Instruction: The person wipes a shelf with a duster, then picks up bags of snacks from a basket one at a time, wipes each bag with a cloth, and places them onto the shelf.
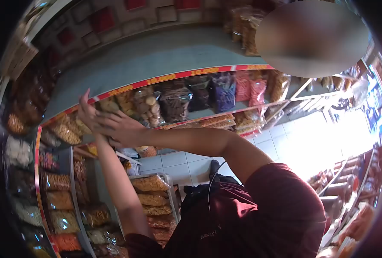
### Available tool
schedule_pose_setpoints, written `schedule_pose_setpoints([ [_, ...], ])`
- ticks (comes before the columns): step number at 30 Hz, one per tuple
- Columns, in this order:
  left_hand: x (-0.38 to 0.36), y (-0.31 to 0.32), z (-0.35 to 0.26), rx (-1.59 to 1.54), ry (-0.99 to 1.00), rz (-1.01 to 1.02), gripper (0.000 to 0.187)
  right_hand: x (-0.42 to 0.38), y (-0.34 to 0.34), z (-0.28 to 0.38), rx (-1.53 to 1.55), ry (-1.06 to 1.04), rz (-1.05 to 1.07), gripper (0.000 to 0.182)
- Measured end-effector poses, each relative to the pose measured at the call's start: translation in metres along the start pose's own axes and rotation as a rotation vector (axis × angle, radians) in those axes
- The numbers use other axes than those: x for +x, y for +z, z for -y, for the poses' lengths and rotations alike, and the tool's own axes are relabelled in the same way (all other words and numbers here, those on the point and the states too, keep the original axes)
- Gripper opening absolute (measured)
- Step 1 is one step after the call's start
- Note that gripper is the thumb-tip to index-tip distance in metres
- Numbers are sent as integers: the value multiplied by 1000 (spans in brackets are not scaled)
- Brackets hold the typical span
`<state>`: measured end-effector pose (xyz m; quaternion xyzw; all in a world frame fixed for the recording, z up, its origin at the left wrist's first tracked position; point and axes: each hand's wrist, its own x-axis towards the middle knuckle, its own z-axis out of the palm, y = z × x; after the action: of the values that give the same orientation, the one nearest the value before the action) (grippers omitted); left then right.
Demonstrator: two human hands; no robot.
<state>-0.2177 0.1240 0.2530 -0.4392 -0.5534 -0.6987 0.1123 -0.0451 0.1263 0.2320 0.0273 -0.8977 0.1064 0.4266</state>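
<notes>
Reaching up to the shelf with both arms, wrists crossing just below the hands. Left hand [88, 112] rising with fingers held together and pointing upward, palm pressing against the front of a clear snack bag [107, 106] sitting on the shelf row right at the fingertips. Right hand [121, 131] lying across and touching the left wrist, fingers loosely curled and spread toward the same bag; hard to tell whether gripping the bag or only resting against it. Bag itself mostly hiding behind the two hands, only its pale top edge showing just above the right knuckles.

Just beyond the hands, running a red price strip [174, 76] along the shelf edge above. Right of the hands, crowding bags of round cookies [147, 105], dark snacks [174, 101] and pink crackers [250, 88] on the same row. Below the forearms, standing a wire rack of orange chip bags [153, 200] on the pale tiled floor [186, 165]. Nearest the camera, filling the lower frame with a maroon sleeve [281, 202]
</notes>
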Motion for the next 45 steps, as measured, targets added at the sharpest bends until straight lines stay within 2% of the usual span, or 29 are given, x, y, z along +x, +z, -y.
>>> schedule_pose_setpoints([
  [1, -20, 16, -18, -255, -431, -63, 39, -22, -5, -5, -3, 6, 20, 62],
  [3, -68, 46, -22, -96, -232, -94, 45, -77, -23, -12, -7, 21, 63, 64],
  [5, -120, 79, -52, -167, -484, -116, 48, -130, -34, -25, -57, 38, 68, 64],
  [10, -245, 154, -22, -104, -579, 207, 52, -250, -87, -24, -88, 229, 153, 67],
  [13, -296, 195, -62, -159, -794, 375, 52, -308, -122, -16, -127, 328, 170, 68],
  [17, -364, 245, -66, -193, -698, 534, 50, -365, -171, -7, -170, 455, 118, 66],
  [20, -384, 288, -117, -187, -708, 610, 50, -401, -210, -7, -212, 532, 91, 70],
  [23, -410, 338, -154, -510, -747, 647, 52, -414, -278, -23, -265, 606, -90, 74],
  [26, -401, 392, -214, -463, -744, 732, 51, -430, -347, -56, -390, 606, -258, 77],
  [28, -391, 425, -251, -464, -596, 739, 50, -423, -405, -70, -496, 599, -339, 73],
  [31, -360, 460, -315, -431, -203, 712, 42, -397, -480, -82, -641, 570, -502, 70],
  [34, -340, 495, -353, -590, -61, 690, 39, -373, -536, -97, -777, 668, -534, 76],
  [37, -321, 514, -371, -295, 221, 611, 39, -351, -572, -126, -723, 782, -634, 81],
  [38, -315, 518, -376, -260, 270, 585, 41, -349, -576, -139, -751, 864, -641, 82],
  [41, -299, 539, -357, -176, 298, 639, 43, -357, -584, -165, -720, 1119, -292, 80],
  [45, -296, 541, -351, -68, 207, 693, 50, -358, -574, -178, -811, 1034, -314, 68],
])
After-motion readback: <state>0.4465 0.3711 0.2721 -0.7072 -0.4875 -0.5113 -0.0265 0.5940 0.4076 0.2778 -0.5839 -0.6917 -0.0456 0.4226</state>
